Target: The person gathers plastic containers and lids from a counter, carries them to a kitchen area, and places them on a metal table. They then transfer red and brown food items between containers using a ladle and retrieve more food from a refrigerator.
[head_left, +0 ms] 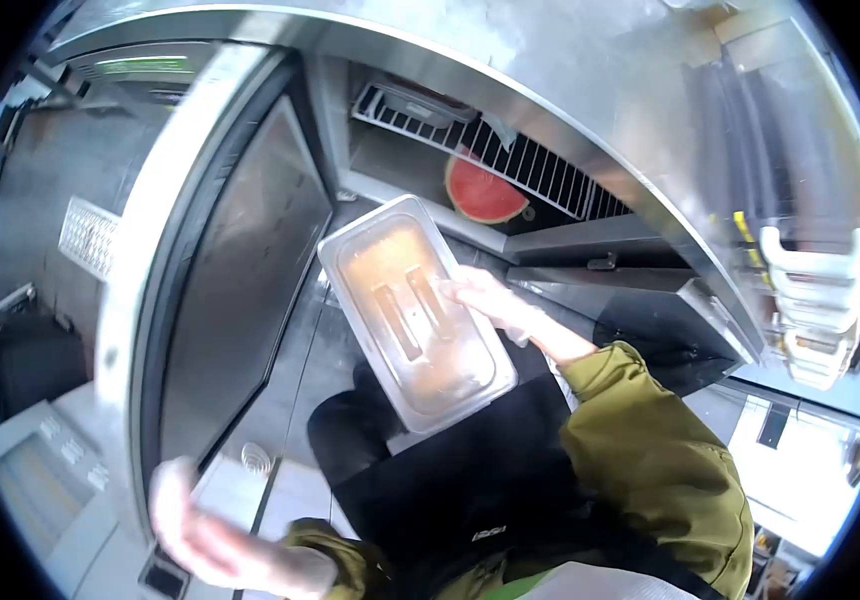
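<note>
A rectangular clear plastic food container (368, 262) with a lid is in my right hand (490, 302), which grips its right long side. Through the cloudy lid an orange-tan content shows; the lid has a long recessed handle in its middle. The container is tilted over my lap, in front of the opened fridge. My left hand (215, 535), smeared by motion, is at the lower left, by the bottom end of the open fridge door (240, 270), and no object shows in it.
Inside the undercounter fridge, a cut watermelon half (485, 190) lies below a wire shelf (560, 180) that carries a container. A second door (640, 310) stands open at right. White-handled items (818, 300) hang at far right. A floor drain (256, 459) is near my left hand.
</note>
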`<state>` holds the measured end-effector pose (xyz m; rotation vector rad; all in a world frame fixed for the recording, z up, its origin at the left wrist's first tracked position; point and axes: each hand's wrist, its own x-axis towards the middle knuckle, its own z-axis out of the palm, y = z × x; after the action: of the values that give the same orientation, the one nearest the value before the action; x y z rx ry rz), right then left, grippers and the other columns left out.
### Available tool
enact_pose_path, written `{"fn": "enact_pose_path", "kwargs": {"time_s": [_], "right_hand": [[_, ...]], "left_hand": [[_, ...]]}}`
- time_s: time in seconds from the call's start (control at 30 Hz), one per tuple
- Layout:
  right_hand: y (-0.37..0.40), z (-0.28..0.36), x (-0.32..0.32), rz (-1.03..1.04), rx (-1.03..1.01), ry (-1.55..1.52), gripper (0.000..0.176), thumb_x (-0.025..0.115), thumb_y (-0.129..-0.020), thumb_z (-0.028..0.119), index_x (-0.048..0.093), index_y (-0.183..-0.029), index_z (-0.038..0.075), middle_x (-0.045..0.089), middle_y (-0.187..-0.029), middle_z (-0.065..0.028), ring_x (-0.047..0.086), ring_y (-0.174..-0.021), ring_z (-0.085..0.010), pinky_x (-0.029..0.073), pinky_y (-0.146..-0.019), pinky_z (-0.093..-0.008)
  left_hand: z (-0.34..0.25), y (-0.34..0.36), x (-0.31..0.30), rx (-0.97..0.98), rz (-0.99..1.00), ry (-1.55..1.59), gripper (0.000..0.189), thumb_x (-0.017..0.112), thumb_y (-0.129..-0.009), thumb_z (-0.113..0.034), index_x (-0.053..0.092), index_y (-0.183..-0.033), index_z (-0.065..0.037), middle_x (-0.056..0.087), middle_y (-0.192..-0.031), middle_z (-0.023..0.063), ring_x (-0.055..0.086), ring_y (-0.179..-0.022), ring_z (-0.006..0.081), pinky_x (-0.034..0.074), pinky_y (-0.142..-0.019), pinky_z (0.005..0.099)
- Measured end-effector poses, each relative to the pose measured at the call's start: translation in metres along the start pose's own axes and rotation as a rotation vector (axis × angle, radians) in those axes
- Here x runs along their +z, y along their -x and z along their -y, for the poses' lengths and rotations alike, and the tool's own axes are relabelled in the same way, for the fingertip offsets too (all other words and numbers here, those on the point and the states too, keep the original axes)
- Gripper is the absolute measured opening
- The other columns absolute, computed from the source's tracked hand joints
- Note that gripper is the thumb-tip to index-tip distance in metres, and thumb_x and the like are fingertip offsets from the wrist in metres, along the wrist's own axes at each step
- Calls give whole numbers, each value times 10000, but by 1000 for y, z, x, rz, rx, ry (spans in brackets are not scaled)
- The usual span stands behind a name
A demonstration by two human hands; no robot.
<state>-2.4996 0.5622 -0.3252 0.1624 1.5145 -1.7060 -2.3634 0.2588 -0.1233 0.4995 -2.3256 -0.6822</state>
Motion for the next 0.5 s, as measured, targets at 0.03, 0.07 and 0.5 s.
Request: {"fn": "enact_pose_path", "kwargs": {"time_s": [0.03,0.07,0.5], "right_hand": [[22,8,7,15,-42,77,437,617,-821,314,510,-1131,26,561,-961,-24,495,-920,-88,414,-831,-255],[45,17,12,26,-95,152,450,618,-820,318,513,-1139,18,569,-960,-35,503,-910,-94,419,-826,-256],[308,238,31,10,-185,196,241,608,-809,91,399,-691,118,375,-685,92,349,-664,-5,329,-557,-176]], "left_hand": [[-11,-26,-25,-112,-107,-200,271,440,-907,-174,582,-1062,-3,590,-1052,138,552,-997,244,410,-900,348],[-16,-54,-46,-215,-219,-395,280,409,-921,-162,589,-1065,-4,591,-1078,121,556,-996,232,410,-909,345],[19,-2,-71,-647,895,-529,621,260,-887,-512,595,-1029,-8,600,-989,246,542,-1007,398,410,-877,446]]}}
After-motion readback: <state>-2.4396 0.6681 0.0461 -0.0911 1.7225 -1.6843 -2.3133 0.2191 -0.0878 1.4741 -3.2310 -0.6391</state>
